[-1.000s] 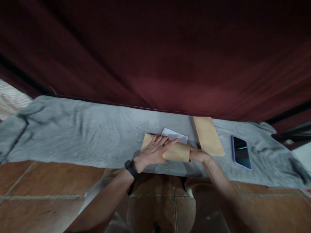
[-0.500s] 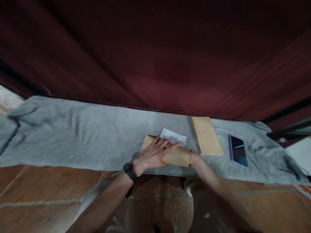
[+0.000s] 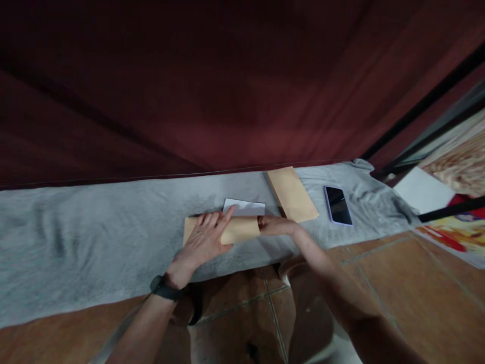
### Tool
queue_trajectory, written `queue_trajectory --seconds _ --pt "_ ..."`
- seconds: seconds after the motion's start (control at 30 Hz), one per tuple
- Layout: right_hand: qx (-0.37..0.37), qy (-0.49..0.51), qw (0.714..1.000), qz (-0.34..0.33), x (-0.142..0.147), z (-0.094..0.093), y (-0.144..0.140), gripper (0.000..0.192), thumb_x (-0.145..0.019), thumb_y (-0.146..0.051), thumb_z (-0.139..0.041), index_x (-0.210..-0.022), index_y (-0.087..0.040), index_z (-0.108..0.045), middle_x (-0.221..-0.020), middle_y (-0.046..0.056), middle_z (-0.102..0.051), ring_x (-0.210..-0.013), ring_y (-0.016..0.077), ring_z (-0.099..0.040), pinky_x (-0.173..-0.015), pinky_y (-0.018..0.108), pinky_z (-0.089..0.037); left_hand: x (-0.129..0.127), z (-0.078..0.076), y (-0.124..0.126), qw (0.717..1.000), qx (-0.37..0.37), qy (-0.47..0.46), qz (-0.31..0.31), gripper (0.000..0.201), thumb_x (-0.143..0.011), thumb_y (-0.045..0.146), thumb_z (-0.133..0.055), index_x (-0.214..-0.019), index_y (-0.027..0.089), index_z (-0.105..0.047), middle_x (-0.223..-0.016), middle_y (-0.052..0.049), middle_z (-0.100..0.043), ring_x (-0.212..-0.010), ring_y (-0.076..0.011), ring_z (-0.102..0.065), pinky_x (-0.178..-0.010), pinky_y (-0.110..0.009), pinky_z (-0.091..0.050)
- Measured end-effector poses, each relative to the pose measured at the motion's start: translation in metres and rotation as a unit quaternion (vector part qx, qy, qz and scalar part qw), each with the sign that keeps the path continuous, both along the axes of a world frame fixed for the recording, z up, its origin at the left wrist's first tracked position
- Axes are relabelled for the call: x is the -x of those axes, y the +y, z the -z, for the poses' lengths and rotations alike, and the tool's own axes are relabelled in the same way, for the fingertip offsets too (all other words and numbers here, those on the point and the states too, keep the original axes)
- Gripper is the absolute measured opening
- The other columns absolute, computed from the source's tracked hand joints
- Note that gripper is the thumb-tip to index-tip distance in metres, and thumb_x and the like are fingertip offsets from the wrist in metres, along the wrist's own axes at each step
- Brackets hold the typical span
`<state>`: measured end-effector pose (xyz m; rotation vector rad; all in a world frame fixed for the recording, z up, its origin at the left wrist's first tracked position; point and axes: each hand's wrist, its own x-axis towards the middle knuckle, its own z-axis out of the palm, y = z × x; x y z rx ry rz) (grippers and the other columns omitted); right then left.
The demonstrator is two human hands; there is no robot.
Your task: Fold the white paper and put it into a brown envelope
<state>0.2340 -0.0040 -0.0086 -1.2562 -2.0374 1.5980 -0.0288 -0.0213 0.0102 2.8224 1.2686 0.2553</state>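
Note:
A brown paper bag [image 3: 240,230] lies flat on the grey cloth in front of me. My left hand [image 3: 206,235], a dark watch at its wrist, presses down on the bag's left part with fingers stretched out and thumb apart. At the bag's right end, the mouth gapes a little, and my right hand [image 3: 276,226] reaches into it; the fingertips are hidden inside. Just behind the bag lies a white paper [image 3: 246,207], partly covered by my left thumb and the bag.
A stack of brown paper bags [image 3: 293,194] lies to the right, with a phone [image 3: 338,206] in a purple case beyond it. Grey cloth [image 3: 113,237] covers the long surface. A dark red curtain [image 3: 227,116] hangs behind; tiled floor [image 3: 379,273] shows below.
My right hand has drawn partly out of the bag, so more of it shows. My left hand stays flat on the bag. The camera view has turned right.

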Motion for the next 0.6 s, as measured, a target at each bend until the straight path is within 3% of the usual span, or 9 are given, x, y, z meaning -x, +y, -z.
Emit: queue_trajectory --seconds 0.1,0.2,0.3,0.37,0.47,0.53,0.6 --pt "0.036 0.036 0.999 0.007 -0.014 0.005 0.006 0.013 -0.084 -0.031 -0.069 -0.088 -0.02 -0.074 -0.084 -0.001 -0.074 -0.081 0.0166 -0.067 -0.076 0.027 -0.054 0.01 0.002 0.006 1.0 -0.011 0.004 -0.02 0.112 -0.077 0.047 -0.074 -0.162 0.02 -0.006 -0.12 -0.013 -0.058 -0.11 -0.0338 -0.055 -0.101 -0.046 -0.039" --pt "-0.008 0.05 0.984 0.172 -0.025 0.007 0.011 0.026 -0.092 -0.04 -0.059 -0.086 -0.017 -0.071 -0.076 0.001 -0.07 -0.068 0.0133 -0.063 -0.061 0.023 -0.05 0.027 0.006 0.014 0.997 -0.023 -0.019 -0.069 0.115 -0.076 0.049 -0.074 -0.162 0.019 -0.004 -0.119 -0.013 -0.058 -0.11 -0.0352 -0.056 -0.099 -0.047 -0.043" --pt "-0.124 -0.09 0.935 0.321 -0.024 0.009 0.011 0.027 -0.097 -0.038 -0.053 -0.089 -0.017 -0.067 -0.076 0.003 -0.069 -0.069 0.0152 -0.064 -0.061 0.024 -0.049 0.044 0.011 0.021 0.989 -0.026 -0.056 -0.132 0.123 -0.072 0.053 -0.077 -0.162 0.016 -0.001 -0.12 -0.015 -0.057 -0.11 -0.0361 -0.057 -0.097 -0.047 -0.045" --pt "-0.195 -0.227 0.897 0.326 -0.014 0.008 0.006 0.024 -0.098 -0.039 -0.057 -0.096 -0.017 -0.067 -0.089 0.008 -0.073 -0.083 0.0202 -0.069 -0.071 0.027 -0.051 0.051 0.015 0.023 0.986 -0.023 -0.063 -0.151 0.125 -0.071 0.054 -0.078 -0.162 0.016 -0.001 -0.123 -0.016 -0.055 -0.113 -0.0372 -0.056 -0.097 -0.048 -0.046" --pt "-0.235 -0.373 0.846 0.3 0.009 0.007 -0.003 0.039 -0.096 -0.048 -0.06 -0.112 -0.012 -0.063 -0.107 0.018 -0.072 -0.097 0.0275 -0.07 -0.078 0.032 -0.052 0.056 0.016 0.023 0.985 -0.03 -0.062 -0.156 0.124 -0.071 0.054 -0.078 -0.162 0.018 -0.003 -0.126 -0.017 -0.054 -0.115 -0.0386 -0.055 -0.098 -0.051 -0.045" --pt "-0.225 -0.42 0.828 0.296 0.021 0.005 -0.006 0.049 -0.094 -0.052 -0.062 -0.118 -0.009 -0.059 -0.112 0.021 -0.07 -0.096 0.0292 -0.071 -0.077 0.033 -0.052 0.057 0.014 0.022 0.985 -0.044 -0.068 -0.152 0.124 -0.07 0.052 -0.079 -0.162 0.019 -0.003 -0.128 -0.017 -0.053 -0.116 -0.039 -0.054 -0.099 -0.053 -0.044" --pt "-0.211 -0.43 0.827 0.294 0.028 0.004 -0.006 0.049 -0.094 -0.051 -0.063 -0.118 -0.009 -0.058 -0.113 0.021 -0.069 -0.096 0.029 -0.071 -0.078 0.033 -0.053 0.058 0.01 0.022 0.984 -0.064 -0.077 -0.145 0.124 -0.07 0.05 -0.08 -0.162 0.02 -0.003 -0.131 -0.018 -0.052 -0.117 -0.0398 -0.052 -0.101 -0.055 -0.042"
